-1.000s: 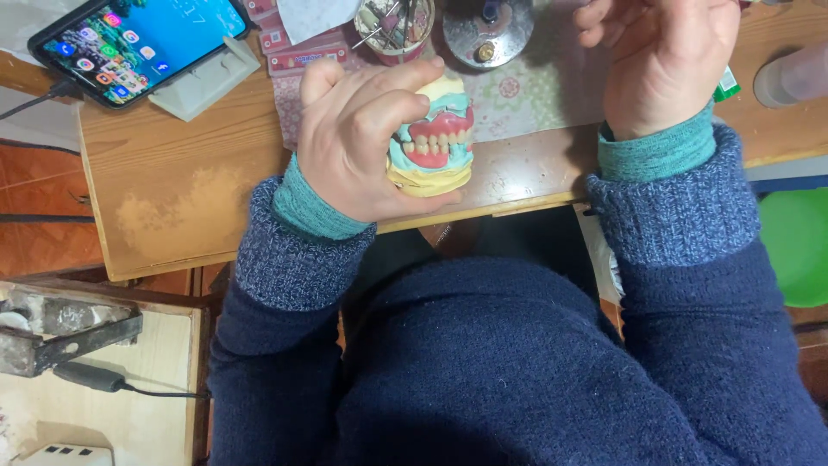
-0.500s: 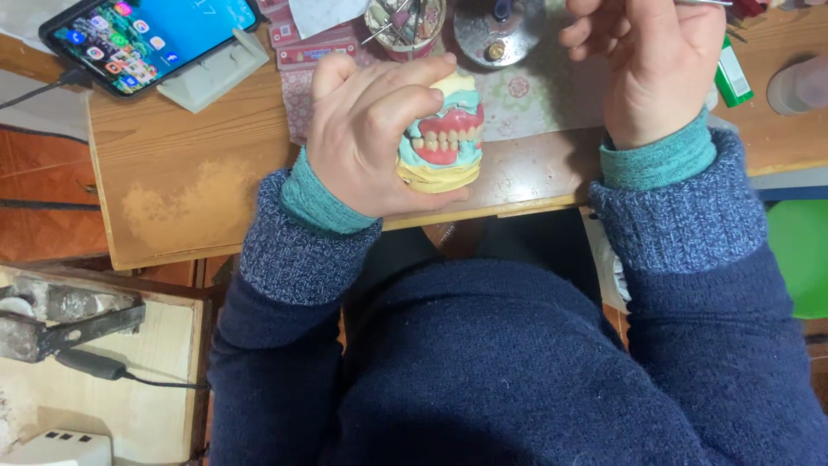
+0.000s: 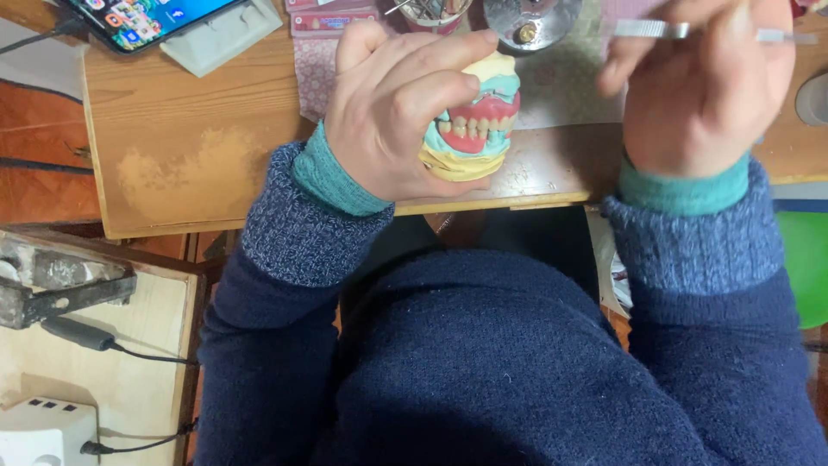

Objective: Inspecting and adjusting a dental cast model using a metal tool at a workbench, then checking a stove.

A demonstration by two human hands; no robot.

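Left hand clamped around yellow plaster dental model with pink wax gums and teeth, above wooden bench's front edge. Right hand pinching slim metal instrument. Probably wax trimming; next needs steady tip onto gumline.

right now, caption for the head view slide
Left hand grips a denture model while right hand holds a metal tool.
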